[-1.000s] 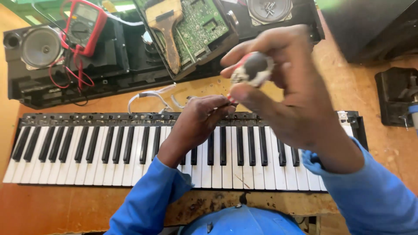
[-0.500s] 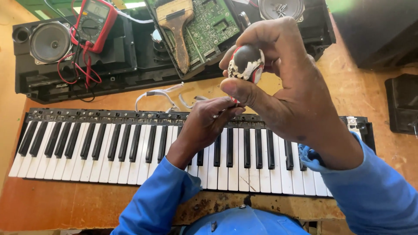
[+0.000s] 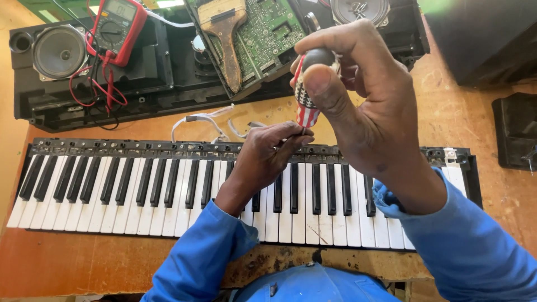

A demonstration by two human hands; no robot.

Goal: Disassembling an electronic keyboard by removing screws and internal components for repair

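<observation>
Above back edge of black-and-white keyboard key bed [image 3: 168,190], your right hand [image 3: 369,117] gripped red-white striped screwdriver [image 3: 306,98] upright, tip down; left hand [image 3: 267,154] pinched closed at tip, directly below.

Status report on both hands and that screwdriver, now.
Right hand shut on screwdriver, upright. Left hand fingers pinched at its tip, over the keyboard back edge. White ribbon cable lies close behind.

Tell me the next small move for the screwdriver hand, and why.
Probably turn the screwdriver in place. The right hand grips its striped handle upright, and the left hand's fingertips pinch near the tip at the keyboard's back edge, so it seems seated.
</observation>
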